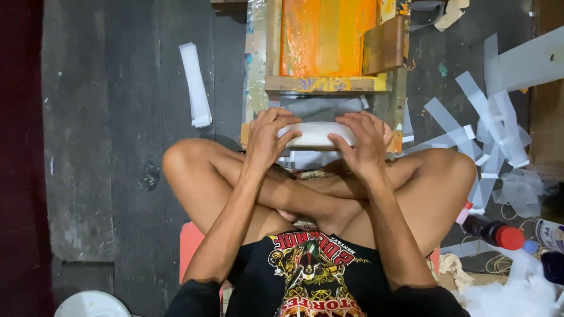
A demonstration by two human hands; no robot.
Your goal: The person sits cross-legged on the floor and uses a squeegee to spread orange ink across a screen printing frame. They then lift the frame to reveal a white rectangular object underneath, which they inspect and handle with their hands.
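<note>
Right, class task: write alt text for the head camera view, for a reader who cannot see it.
Both hands, left hand and right hand, grip a white stack of sheets above crossed bare legs on a dark floor. Ahead lies an orange-coated wooden screen frame; clear strips litter the right.

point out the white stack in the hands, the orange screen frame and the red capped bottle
white stack (316, 134), head view, bare middle between the hands
orange screen frame (325, 84), head view, near wooden rail
red capped bottle (509, 238), head view, red cap

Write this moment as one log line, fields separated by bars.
left hand: grips white stack | right hand: grips it too | orange screen frame: ahead on floor
</note>
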